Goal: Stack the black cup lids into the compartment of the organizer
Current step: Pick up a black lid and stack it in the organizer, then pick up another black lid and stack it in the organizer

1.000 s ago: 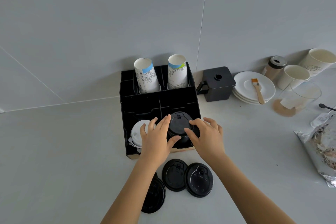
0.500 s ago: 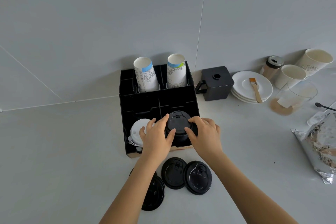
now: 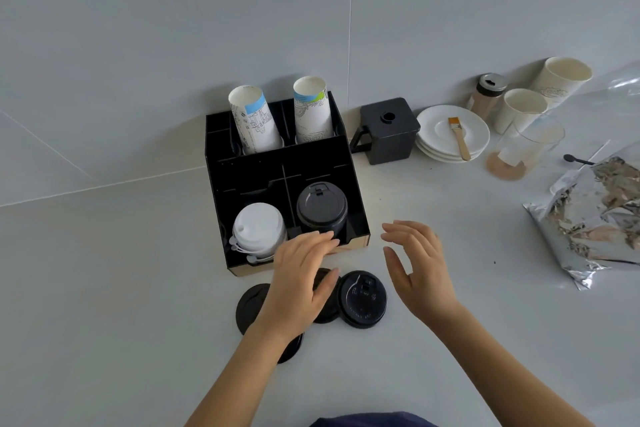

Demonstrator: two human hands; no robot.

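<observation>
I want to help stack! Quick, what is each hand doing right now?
Left hand: open, holding nothing, above the loose black lids.
Right hand: open, holding nothing.

A stack of round black plastic cup lids (image 3: 322,208) is seated in the front right compartment of the black box organizer (image 3: 349,184); both empty hands, left hand (image 3: 301,274) and right hand (image 3: 415,263), are held spread above loose black lids (image 3: 363,298) on the grey counter (image 3: 104,288).

Lid stack (image 3: 322,206) in organizer (image 3: 353,184), right compartment
</observation>
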